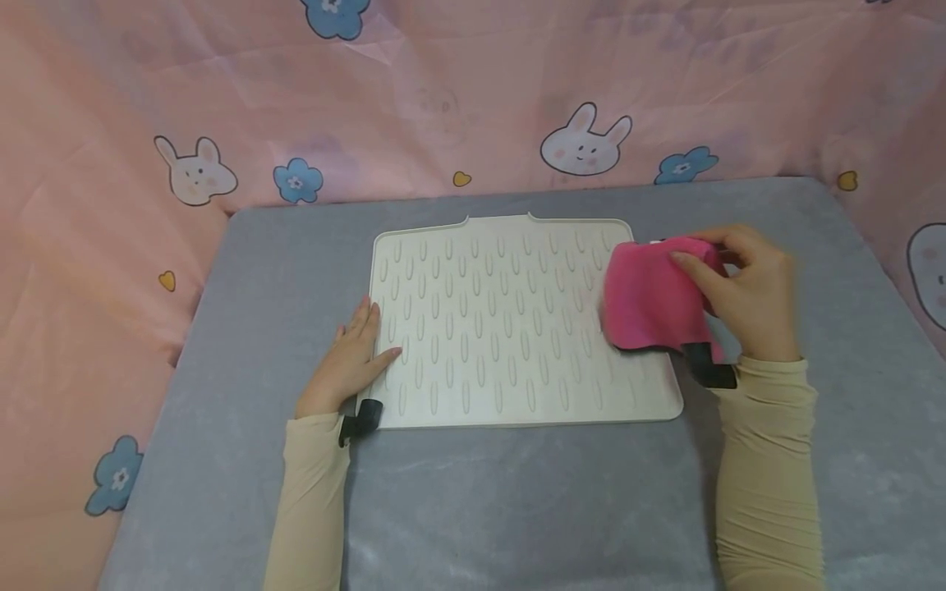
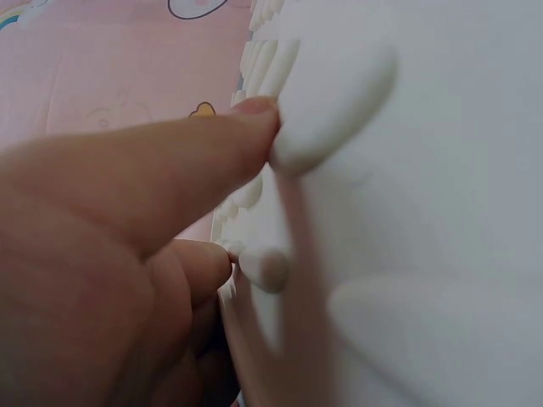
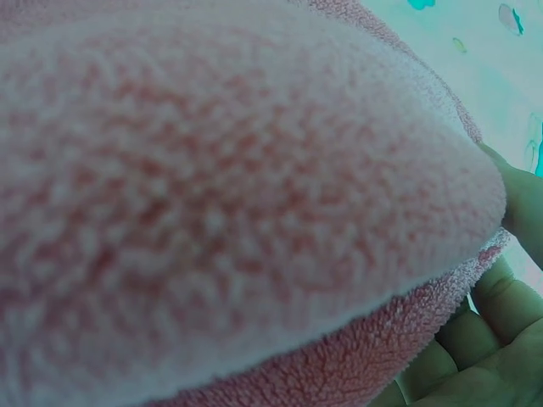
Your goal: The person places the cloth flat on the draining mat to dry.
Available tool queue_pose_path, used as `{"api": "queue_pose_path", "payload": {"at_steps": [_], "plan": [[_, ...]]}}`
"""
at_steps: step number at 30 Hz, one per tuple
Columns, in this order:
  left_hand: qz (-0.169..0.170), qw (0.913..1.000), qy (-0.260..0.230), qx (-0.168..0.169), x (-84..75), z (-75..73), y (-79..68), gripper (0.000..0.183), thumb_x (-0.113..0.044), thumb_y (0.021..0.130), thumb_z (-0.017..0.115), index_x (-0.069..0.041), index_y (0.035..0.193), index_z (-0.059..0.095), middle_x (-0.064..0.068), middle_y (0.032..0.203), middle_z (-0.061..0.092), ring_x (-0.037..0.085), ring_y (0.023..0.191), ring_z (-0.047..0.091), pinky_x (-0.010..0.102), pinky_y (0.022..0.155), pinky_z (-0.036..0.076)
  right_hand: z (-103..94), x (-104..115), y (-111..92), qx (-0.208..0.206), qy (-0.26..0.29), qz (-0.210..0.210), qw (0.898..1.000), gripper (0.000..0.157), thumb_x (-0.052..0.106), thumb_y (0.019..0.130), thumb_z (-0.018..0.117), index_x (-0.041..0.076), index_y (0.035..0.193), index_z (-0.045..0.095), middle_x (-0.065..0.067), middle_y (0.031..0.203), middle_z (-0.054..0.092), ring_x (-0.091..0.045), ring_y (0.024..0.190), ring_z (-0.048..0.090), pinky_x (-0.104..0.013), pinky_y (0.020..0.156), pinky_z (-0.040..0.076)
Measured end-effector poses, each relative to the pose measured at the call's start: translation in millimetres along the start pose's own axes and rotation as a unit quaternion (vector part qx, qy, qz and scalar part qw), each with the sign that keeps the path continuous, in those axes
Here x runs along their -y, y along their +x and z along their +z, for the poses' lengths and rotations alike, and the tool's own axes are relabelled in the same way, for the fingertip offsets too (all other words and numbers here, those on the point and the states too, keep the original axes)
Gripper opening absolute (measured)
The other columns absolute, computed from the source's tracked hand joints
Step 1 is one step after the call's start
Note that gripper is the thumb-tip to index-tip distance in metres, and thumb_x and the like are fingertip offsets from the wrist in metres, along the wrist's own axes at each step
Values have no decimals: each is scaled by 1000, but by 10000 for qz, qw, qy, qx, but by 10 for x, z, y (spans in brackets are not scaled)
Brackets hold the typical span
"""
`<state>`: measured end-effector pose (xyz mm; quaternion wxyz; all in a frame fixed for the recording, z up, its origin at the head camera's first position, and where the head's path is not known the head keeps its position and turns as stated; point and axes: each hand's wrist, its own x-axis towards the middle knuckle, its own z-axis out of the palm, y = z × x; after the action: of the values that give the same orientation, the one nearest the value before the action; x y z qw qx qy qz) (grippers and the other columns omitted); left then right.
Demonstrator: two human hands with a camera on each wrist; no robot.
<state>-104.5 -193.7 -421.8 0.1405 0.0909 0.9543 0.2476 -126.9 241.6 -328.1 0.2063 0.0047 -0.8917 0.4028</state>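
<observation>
A white drying mat with rows of raised oval ridges lies flat, a raised lip along its far edge. My left hand rests on its left edge, fingers stretched out and thumb on the surface. Up close in the left wrist view, the thumb touches one of the ridges. Over the mat's right side hangs a bright pink cloth. My right hand pinches it by its upper right part between thumb and fingers. Fuzzy, towel-like folds of the cloth fill most of the right wrist view.
The mat lies on a table covered in grey fabric. Behind and to the left hangs a pink curtain printed with rabbits, flowers and hearts. A black wrist camera sits over the mat's near left corner.
</observation>
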Motion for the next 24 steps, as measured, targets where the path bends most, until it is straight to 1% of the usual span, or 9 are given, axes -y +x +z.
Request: {"api": "queue_pose_path", "payload": {"at_steps": [3, 6, 14, 16, 19, 20, 24], "plan": [[-11, 10000, -13, -17, 0, -9, -8, 79, -34, 96, 52, 8, 146, 8, 19, 155, -5, 30, 143, 0, 52, 113, 1, 26, 41, -1, 74, 21, -10, 10000, 29, 19, 82, 75, 4, 106, 70, 17, 91, 55, -2, 83, 51, -4, 58, 42], [-34, 10000, -4, -37, 2, -19, -13, 79, -34, 96, 52, 8, 146, 8, 19, 155, -5, 30, 143, 0, 52, 113, 1, 52, 80, 1, 130, 58, -111, 9998, 29, 18, 81, 75, 3, 106, 70, 16, 91, 56, -3, 84, 51, -4, 61, 42], [-60, 9999, 22, -78, 3, -45, -17, 79, -33, 96, 53, 9, 146, 8, 20, 155, -5, 31, 143, 0, 52, 113, 1, 105, 165, 3, 223, 293, -580, 9976, 25, 12, 81, 76, 0, 102, 70, 19, 89, 55, -3, 82, 53, -6, 66, 43], [-65, 10000, 41, -45, 2, -47, -20, 79, -33, 96, 53, 8, 146, 8, 20, 155, -4, 31, 143, 0, 52, 113, 1, 116, 178, -1, 226, 368, -719, 9965, 24, 9, 80, 76, -1, 101, 69, 19, 88, 55, -3, 81, 53, -7, 66, 43], [-59, 10000, 54, 23, 6, -37, -12, 79, -34, 96, 53, 8, 146, 9, 19, 155, -4, 30, 143, 0, 51, 113, 1, 134, 199, -17, 267, 440, -817, 9953, 24, 6, 78, 76, -2, 100, 69, 18, 88, 56, -4, 81, 53, -8, 67, 43], [-50, 10000, 64, 36, 9, -30, -6, 79, -35, 96, 53, 8, 146, 9, 19, 155, -5, 30, 143, 0, 51, 113, 1, 141, 208, -22, 294, 459, -794, 9954, 24, 6, 78, 76, -1, 100, 69, 18, 88, 56, -4, 81, 53, -8, 66, 43], [-20, 10000, 81, 15, 30, 5, 15, 80, -35, 95, 54, 7, 147, 9, 18, 155, -6, 30, 143, -1, 51, 113, 0, 199, 263, -13, 339, 455, -966, 9937, 23, 7, 77, 78, -1, 98, 70, 16, 87, 56, -4, 80, 53, -9, 65, 43]]}}
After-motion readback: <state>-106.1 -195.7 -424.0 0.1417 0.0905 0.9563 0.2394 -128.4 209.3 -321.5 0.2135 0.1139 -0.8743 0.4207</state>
